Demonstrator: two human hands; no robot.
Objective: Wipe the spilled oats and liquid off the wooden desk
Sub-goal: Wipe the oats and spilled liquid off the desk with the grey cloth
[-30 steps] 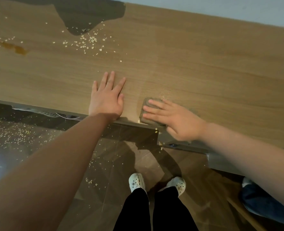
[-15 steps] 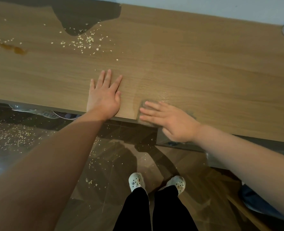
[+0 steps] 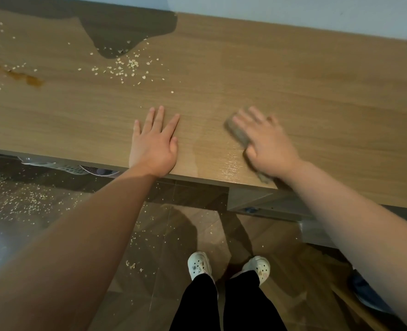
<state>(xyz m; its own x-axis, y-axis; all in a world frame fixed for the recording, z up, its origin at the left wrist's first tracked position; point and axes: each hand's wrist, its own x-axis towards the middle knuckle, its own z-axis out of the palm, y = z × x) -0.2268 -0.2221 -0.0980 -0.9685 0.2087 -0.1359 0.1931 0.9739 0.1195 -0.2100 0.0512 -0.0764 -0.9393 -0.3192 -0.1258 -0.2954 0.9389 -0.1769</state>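
1. Grey cloth [image 3: 237, 134] is blurred and mostly hidden under my right hand [image 3: 270, 145], so I cannot make out its shape.
2. My right fingers lie straight, pressing it down. My left hand [image 3: 155, 147] rests spread on the desk [image 3: 305, 87], holding nothing.
3. Beyond my left fingertips lie flaky oats [image 3: 126, 68], with brown liquid [image 3: 32, 80] farther left.
4. Smooth woodgrain shines wet beside my right thumb.

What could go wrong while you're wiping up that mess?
The oats on the desk could get swept over the front edge, joining the floor oats. The grey cloth under the right hand might smear the brown liquid wider instead of soaking it up. The white shoes could tread the floor oats around.
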